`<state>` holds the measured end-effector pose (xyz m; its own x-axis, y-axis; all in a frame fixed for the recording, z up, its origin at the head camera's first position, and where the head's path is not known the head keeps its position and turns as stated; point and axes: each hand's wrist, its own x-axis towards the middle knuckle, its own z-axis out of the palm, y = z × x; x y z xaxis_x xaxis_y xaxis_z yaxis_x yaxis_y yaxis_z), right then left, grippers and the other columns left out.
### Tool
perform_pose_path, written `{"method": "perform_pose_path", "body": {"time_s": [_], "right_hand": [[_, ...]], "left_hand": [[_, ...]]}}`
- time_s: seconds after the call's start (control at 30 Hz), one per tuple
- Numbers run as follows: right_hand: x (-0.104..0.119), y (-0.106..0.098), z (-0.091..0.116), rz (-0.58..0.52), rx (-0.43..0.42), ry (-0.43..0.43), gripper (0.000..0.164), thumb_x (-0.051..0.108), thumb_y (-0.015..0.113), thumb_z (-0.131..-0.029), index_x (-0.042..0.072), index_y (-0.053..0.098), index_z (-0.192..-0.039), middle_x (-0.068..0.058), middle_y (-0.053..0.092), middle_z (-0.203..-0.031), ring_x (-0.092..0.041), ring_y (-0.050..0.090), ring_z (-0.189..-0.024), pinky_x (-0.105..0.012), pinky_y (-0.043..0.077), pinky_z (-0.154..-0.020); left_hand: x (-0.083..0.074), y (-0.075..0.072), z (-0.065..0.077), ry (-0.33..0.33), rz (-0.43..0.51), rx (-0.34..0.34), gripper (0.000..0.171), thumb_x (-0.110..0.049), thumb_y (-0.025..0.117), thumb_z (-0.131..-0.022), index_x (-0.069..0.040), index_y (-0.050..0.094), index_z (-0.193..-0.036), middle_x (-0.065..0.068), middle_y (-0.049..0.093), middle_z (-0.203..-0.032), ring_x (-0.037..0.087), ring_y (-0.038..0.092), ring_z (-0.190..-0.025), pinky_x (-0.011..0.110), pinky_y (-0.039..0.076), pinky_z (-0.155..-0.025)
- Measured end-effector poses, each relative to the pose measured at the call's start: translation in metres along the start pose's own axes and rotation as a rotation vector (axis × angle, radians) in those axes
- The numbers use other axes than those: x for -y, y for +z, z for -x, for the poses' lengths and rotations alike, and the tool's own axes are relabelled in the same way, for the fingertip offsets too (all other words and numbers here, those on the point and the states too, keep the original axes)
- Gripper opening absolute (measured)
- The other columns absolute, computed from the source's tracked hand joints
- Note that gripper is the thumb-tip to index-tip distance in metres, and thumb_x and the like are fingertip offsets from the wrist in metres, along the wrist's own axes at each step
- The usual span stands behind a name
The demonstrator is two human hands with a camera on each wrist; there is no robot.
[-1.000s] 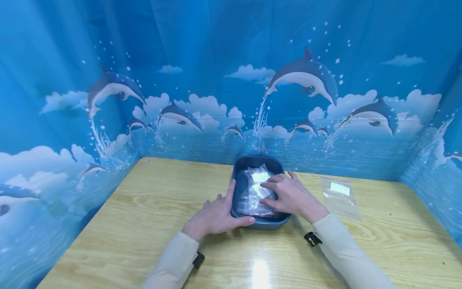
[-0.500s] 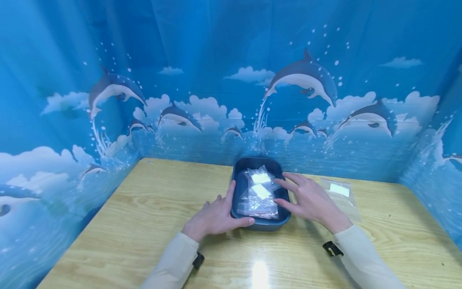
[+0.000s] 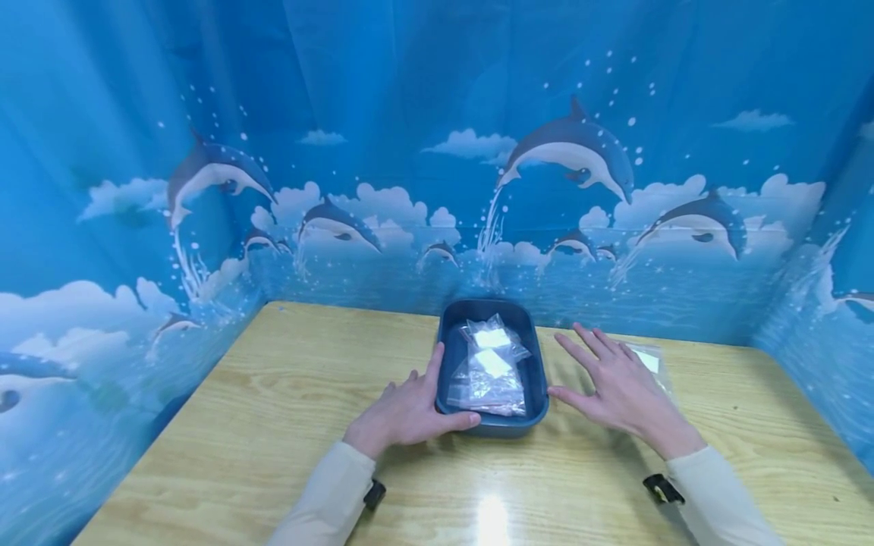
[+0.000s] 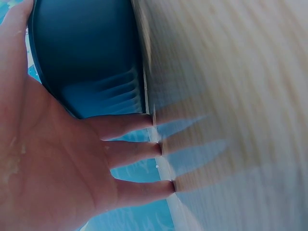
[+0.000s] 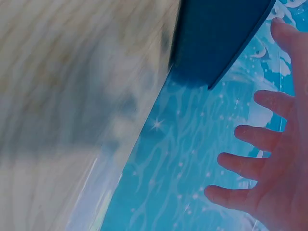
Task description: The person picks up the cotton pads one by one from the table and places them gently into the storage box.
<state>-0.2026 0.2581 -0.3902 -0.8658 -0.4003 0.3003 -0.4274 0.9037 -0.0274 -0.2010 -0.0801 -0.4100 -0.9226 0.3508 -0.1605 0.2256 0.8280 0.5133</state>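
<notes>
A dark blue rectangular bin (image 3: 493,432) stands on the table with several clear zip bags (image 3: 488,387) lying in it, two white labels showing on top. At its front left corner rests my left hand (image 3: 403,412), thumb along the front rim and index finger up the left side. In the left wrist view, other straight fingertips of this hand (image 4: 57,149) touch the tabletop. My right hand (image 3: 623,394) hovers right of the bin with fingers spread and holds nothing, its thumb tip close to the bin's right side. Behind it lies another clear zip bag (image 3: 661,364), partly hidden.
The light wooden table (image 3: 307,379) runs back to a blue curtain (image 3: 410,152) printed with dolphins, which also encloses both sides. The bin stands near the table's back edge. A bright light reflection lies on the front of the table.
My right hand has come up off the bags in the bin, moved out to the right and spread its fingers, now covering part of the loose zip bag. My left hand has stayed put.
</notes>
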Motion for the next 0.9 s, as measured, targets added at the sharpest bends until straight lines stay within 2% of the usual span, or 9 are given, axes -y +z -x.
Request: {"method": "perform_pose_path", "body": {"time_s": [0.17, 0.37, 0.7, 0.9], "right_hand": [[-0.012, -0.002, 0.01, 0.017, 0.018, 0.049, 0.084, 0.065, 0.063, -0.092, 0.018, 0.04, -0.158, -0.025, 0.039, -0.161, -0.056, 0.04, -0.142, -0.08, 0.036, -0.105], [-0.028, -0.002, 0.02, 0.019, 0.038, 0.09, 0.086, 0.065, 0.061, -0.093, 0.015, 0.039, -0.159, -0.027, 0.038, -0.161, -0.059, 0.038, -0.141, -0.08, 0.033, -0.107], [-0.049, 0.001, 0.036, 0.038, 0.054, 0.123, 0.087, 0.065, 0.061, -0.093, 0.015, 0.037, -0.16, -0.029, 0.041, -0.158, -0.06, 0.04, -0.137, -0.08, 0.038, -0.101], [-0.063, 0.005, 0.041, 0.047, -0.006, 0.099, 0.084, 0.061, 0.065, -0.092, 0.015, 0.041, -0.158, -0.031, 0.045, -0.153, -0.059, 0.046, -0.132, -0.079, 0.043, -0.095]], "left_hand": [[0.001, 0.0, 0.0, 0.0, 0.0, -0.003, 0.13, -0.092, 0.055, -0.076, -0.022, -0.006, -0.166, 0.019, 0.048, -0.157, 0.046, 0.036, -0.15, 0.071, 0.027, -0.12], [0.001, 0.001, -0.001, -0.002, 0.002, -0.004, 0.129, -0.091, 0.056, -0.076, -0.022, -0.007, -0.166, 0.02, 0.048, -0.156, 0.047, 0.037, -0.149, 0.071, 0.028, -0.119], [0.0, 0.0, -0.001, -0.01, 0.004, 0.011, 0.129, -0.09, 0.056, -0.076, -0.024, -0.009, -0.166, 0.019, 0.047, -0.157, 0.046, 0.034, -0.151, 0.071, 0.027, -0.12], [0.0, 0.0, -0.001, -0.016, -0.003, 0.015, 0.129, -0.09, 0.056, -0.077, -0.024, -0.01, -0.166, 0.019, 0.047, -0.158, 0.046, 0.034, -0.151, 0.071, 0.026, -0.12]]}}
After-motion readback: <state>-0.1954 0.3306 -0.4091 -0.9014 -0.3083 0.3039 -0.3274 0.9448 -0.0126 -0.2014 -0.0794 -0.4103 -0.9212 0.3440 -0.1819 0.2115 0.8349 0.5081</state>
